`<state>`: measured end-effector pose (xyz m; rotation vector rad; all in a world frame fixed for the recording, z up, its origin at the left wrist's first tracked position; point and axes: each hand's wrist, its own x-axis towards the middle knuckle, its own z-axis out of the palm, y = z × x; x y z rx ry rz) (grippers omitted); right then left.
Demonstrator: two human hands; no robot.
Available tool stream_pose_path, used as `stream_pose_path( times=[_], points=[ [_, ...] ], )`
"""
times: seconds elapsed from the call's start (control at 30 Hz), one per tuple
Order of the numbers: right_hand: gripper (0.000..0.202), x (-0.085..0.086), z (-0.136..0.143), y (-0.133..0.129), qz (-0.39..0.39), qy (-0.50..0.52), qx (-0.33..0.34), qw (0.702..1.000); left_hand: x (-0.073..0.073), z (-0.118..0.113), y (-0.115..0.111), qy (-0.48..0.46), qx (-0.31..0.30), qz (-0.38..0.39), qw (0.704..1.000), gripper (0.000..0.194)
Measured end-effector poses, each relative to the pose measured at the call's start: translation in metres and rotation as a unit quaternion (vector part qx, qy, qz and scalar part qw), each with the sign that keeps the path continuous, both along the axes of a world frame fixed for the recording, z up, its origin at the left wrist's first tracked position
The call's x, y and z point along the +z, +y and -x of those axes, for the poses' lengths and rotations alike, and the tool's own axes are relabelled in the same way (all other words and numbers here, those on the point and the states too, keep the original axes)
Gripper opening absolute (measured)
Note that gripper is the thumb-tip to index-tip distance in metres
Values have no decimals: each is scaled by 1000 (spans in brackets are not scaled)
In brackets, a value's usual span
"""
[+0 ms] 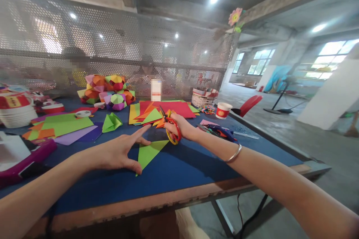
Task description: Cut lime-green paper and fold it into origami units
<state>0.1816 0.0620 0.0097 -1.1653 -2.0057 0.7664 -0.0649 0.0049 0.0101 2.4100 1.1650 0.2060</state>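
Observation:
A light green paper triangle point(150, 153) lies on the blue tabletop in front of me. My left hand point(123, 153) is at its left edge, fingers spread, the thumb at the lower corner and the index finger stretched out above it. Just beyond the triangle's right tip, my right hand point(181, 127) grips a pair of scissors point(174, 140) with red and yellow handles. The scissor blades point up and away, over a pile of coloured paper pieces point(153, 115). I cannot tell whether the left fingertips press on the paper.
A folded green paper piece point(112, 122) stands to the left, near paper sheets point(67, 123). Colourful paper balls point(109, 91) sit behind. At the right are a woven basket point(204, 98), a paper cup point(223, 110) and some tools point(221, 132). A perforated screen point(120, 41) closes the back.

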Motion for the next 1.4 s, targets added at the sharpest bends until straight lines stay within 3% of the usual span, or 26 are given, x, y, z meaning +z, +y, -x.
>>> stream_pose_path(
  times=[0.17, 0.23, 0.4, 0.6, 0.83, 1.0, 1.17, 1.4],
  points=[
    [16, -2, 18, -16, 54, 135, 51, 988, 1, -1, 0, -6, -2, 1, 1000, 124],
    [21, -8, 25, -17, 72, 143, 71, 985, 1, 1, 2, -6, -5, 7, 1000, 125],
    [23, -23, 23, -12, 38, 131, 23, 990, 1, 14, 13, 6, -33, 27, 999, 126],
    [26, -25, 23, -20, 53, 146, 45, 987, 3, 23, 23, 4, -89, 71, 994, 85],
    [20, -26, 60, -49, 90, 161, 110, 977, -5, 27, 30, -7, -64, 57, 996, 66],
    [27, -27, 79, -62, 88, 167, 150, 971, -4, 22, 28, -31, -67, 28, 997, 46],
    [24, -23, 73, -59, 59, 120, 147, 980, -4, 23, 26, -18, -73, 25, 997, 47],
    [17, -20, 64, -55, 88, 141, 90, 982, -8, 27, 29, -32, -58, 18, 998, 60]
  ],
)
